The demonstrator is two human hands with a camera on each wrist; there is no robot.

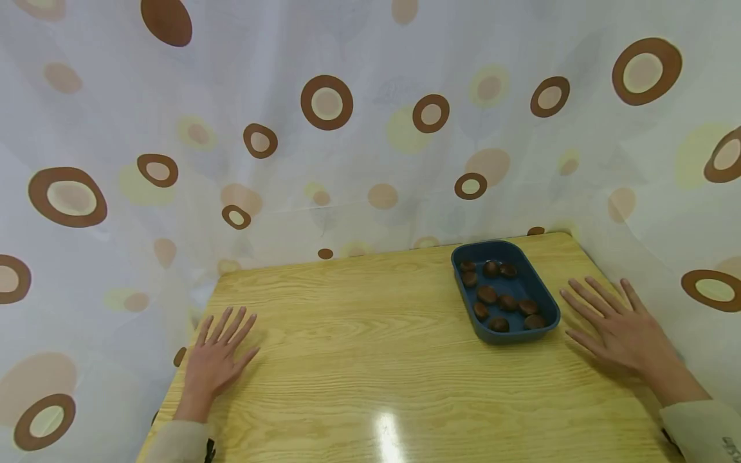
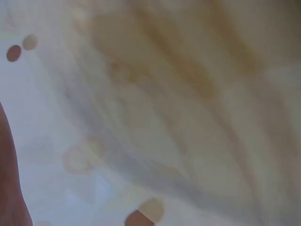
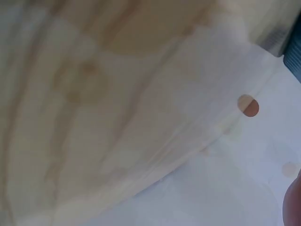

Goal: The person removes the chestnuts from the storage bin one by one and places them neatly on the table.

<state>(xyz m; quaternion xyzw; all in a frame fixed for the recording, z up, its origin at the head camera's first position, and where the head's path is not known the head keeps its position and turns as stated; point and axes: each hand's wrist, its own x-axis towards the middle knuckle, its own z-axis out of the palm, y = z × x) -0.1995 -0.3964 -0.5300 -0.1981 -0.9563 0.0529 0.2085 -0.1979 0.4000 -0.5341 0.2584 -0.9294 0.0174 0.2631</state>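
A blue rectangular tray (image 1: 471,302) stands at the right of the wooden table, holding several round, dark brown things that look like chestnuts or small mushroom caps (image 1: 487,294). Just right of the tray, my right hand (image 1: 628,334) is spread palm down with straight fingers and holds nothing. Far to the left, my left hand (image 1: 211,363) lies palm down near the table's left edge, its fingers also straight and apart. Only a sliver of the left hand (image 2: 10,183) shows in the left wrist view. The right wrist view catches a corner of the tray (image 3: 294,52).
The light wooden table (image 1: 347,334) has a glossy top with a bright reflection near its front. A white curtain (image 1: 359,154) with brown and yellow circles hangs behind it and along both sides.
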